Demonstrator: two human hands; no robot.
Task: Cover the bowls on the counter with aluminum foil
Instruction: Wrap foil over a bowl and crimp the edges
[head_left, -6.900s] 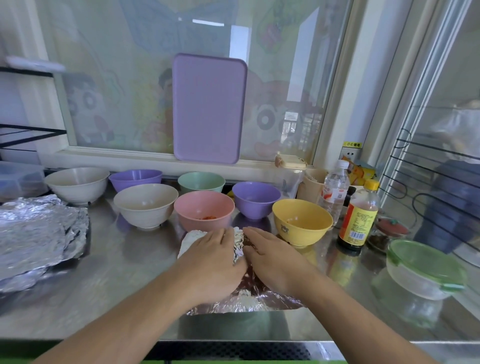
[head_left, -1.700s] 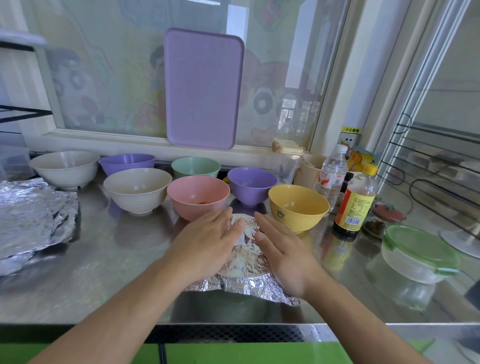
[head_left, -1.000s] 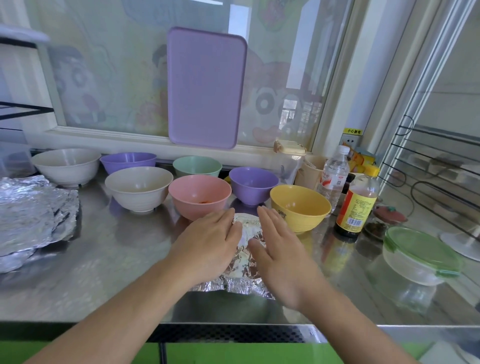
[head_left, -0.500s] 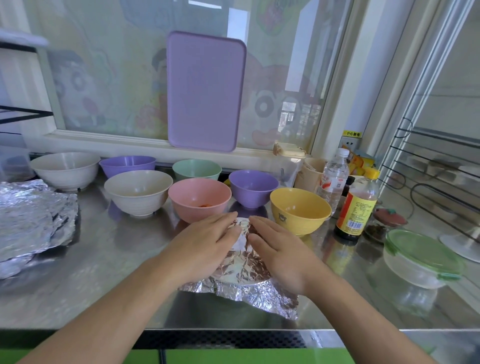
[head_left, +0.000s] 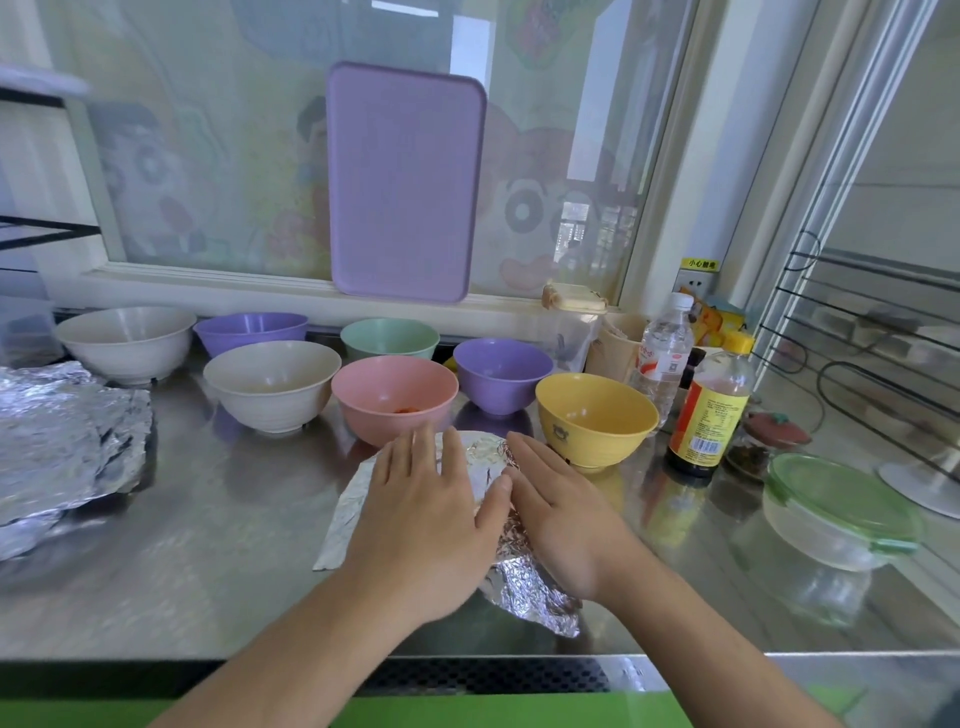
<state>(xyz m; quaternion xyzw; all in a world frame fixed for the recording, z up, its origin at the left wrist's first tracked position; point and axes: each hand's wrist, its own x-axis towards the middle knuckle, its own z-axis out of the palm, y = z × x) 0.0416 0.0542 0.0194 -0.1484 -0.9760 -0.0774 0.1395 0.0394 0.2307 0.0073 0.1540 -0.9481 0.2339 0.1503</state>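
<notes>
- Your left hand (head_left: 423, 512) lies flat, fingers straight, pressing down on the foil (head_left: 485, 457) near the counter's front edge, about midway along it.
- Your right hand (head_left: 563, 512) is flat too, fingers extended, on the foil's right side; its thumb touches your left thumb.
- The foil domes over something under your palms; what it covers is hidden. Its crumpled edges spread onto the counter (head_left: 208, 545) at left and front right.
- Just behind the foil: pink bowl (head_left: 395, 397), uncovered, a bit of red inside.
- Yellow bowl (head_left: 596, 418) just right of the foil, uncovered.
- Cream bowl (head_left: 272, 384) left of the pink one; a second cream bowl (head_left: 126, 343) further left, toward the back.
- Back row: purple bowl (head_left: 251, 331), green bowl (head_left: 389, 338), second purple bowl (head_left: 502, 371) between pink and yellow. All open.
- Spare foil sheets (head_left: 62, 441) lie crumpled at the counter's left edge.
- Right side: sauce bottle (head_left: 709, 415) with yellow cap, water bottle (head_left: 665, 353) behind it, beige cup (head_left: 618, 345) beside that.
- Clear container with green lid (head_left: 841, 506) near the right edge.
- Purple tray (head_left: 405, 182) stands upright on the window sill behind the bowls.
</notes>
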